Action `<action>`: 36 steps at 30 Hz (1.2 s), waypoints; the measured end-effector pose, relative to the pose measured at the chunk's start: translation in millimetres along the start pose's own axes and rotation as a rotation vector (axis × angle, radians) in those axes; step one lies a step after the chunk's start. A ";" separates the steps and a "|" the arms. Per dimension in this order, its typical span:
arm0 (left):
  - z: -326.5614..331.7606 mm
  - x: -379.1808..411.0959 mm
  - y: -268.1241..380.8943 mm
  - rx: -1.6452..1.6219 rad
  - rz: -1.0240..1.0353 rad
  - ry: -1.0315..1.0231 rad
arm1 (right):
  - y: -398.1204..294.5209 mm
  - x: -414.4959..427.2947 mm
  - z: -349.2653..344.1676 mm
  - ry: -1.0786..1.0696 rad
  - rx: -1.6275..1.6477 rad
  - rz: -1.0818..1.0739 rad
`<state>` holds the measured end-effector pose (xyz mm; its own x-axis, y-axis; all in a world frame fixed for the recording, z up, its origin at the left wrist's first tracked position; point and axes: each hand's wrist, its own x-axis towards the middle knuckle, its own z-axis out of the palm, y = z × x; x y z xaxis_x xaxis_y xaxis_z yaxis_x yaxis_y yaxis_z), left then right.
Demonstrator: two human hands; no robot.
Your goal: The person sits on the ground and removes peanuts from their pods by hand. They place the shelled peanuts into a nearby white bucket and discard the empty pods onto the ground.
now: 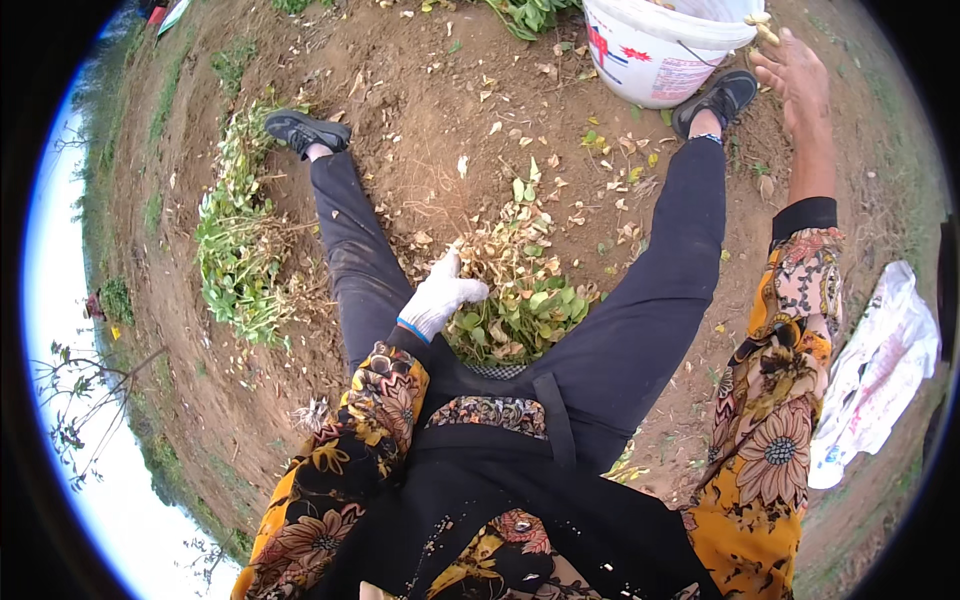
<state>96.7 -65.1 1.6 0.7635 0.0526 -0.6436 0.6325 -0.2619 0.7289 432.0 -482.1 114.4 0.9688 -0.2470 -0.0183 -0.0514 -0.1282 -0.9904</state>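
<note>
My left hand [441, 295], in a white knit glove with a blue cuff edge, rests on a peanut plant [517, 300] lying between my legs; its fingers are at the pale stems and roots. My bare right hand [799, 81] is stretched out beside the rim of a white plastic bucket [652, 64] at the upper right. Several peanut pods [761, 28] show between its fingertips and the rim; whether the fingers still touch them I cannot tell. A few pods lie inside the bucket, whose interior is mostly cut off by the picture's edge.
Pulled plants [244, 255] lie in a row left of my left leg. More green leaves [529, 15] are at the top, beside the bucket. My right shoe [716, 101] stands against the bucket. A white plastic sack [874, 375] lies at the far right, on soil scattered with dry leaves.
</note>
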 end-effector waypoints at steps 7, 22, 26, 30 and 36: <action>-18.7 -43.1 -28.1 -0.088 0.150 0.065 | 6.5 -231.1 129.4 -0.338 0.099 0.077; -45.5 -75.3 -52.9 -0.322 0.344 0.253 | 38.5 -404.2 184.2 -0.928 -0.633 -0.234; -45.1 -79.5 -56.1 -0.390 0.344 0.222 | 79.0 -402.5 187.1 -0.848 -0.473 -0.293; -46.4 -85.6 -56.8 -0.343 0.342 0.204 | 90.0 -409.6 195.3 -0.994 -0.538 -0.171; -42.5 -119.5 -44.4 -0.209 0.362 0.295 | 43.8 -431.2 199.3 -0.746 -0.823 -0.417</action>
<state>-17.1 -18.9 56.1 0.9237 0.2719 -0.2701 0.3102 -0.1166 0.9435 60.3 -189.7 51.6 0.8354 0.5464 -0.0604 0.4255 -0.7122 -0.5583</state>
